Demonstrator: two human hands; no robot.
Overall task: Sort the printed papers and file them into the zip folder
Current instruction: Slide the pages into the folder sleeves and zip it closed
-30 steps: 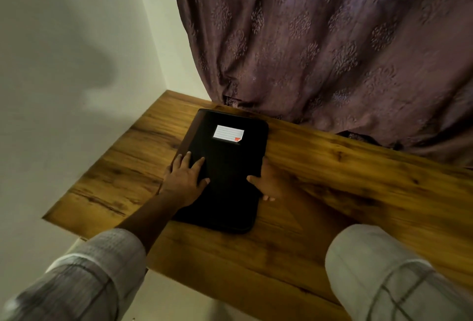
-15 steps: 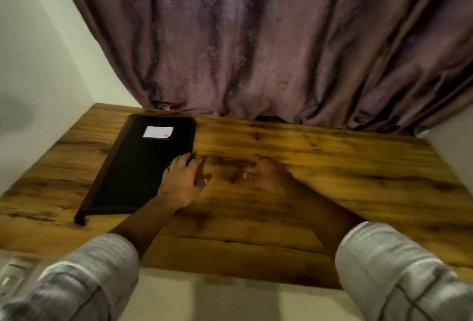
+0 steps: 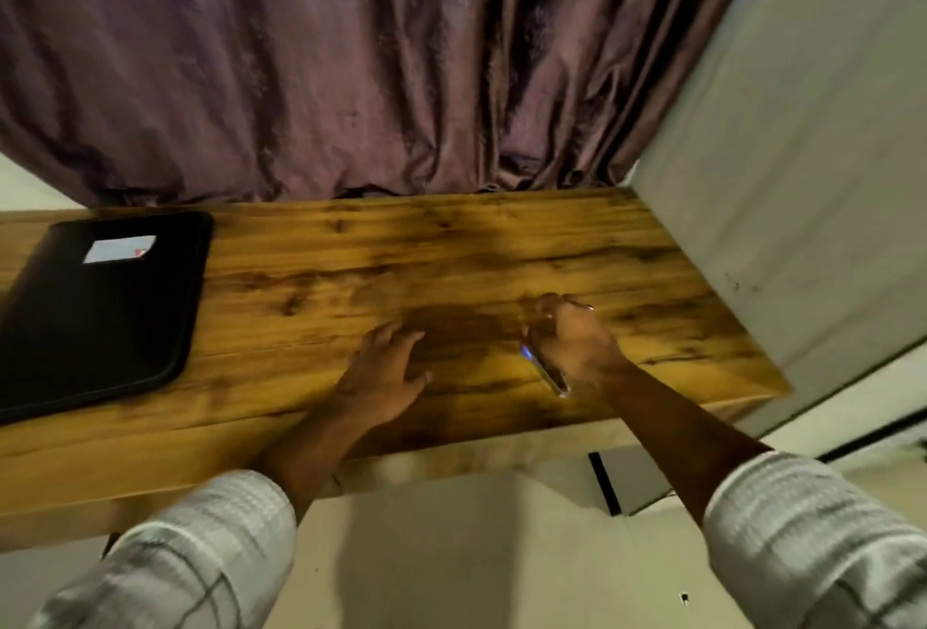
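Seen from above, a person's two hands reach over a wooden worktop (image 3: 451, 247). The left hand (image 3: 383, 372) lies palm down near the middle of the worktop, its fingers (image 3: 396, 335) straight, slightly spread and relaxed, holding nothing. The right hand (image 3: 577, 345) is just beside it, further right, with its fingers curled round a thin shiny object (image 3: 547, 372) that slants down from the fist and shows a small blue glint at its upper end; it is too blurred to say what it is. The black zip folder (image 3: 100, 322) lies flat at the left end of the worktop, closed. Its long axis runs from the near edge toward the far edge, leaning a little to the right, and the end that carries a white label (image 3: 118, 248) with a red corner points away from the person, toward a purple curtain (image 3: 301, 61) hanging behind the worktop. The folder sits well apart from both hands, off to the left of the left hand's fingers, with bare wood between them. A pale wall (image 3: 802, 177) closes off the right end. Both forearms wear pale checked sleeves (image 3: 210, 543).
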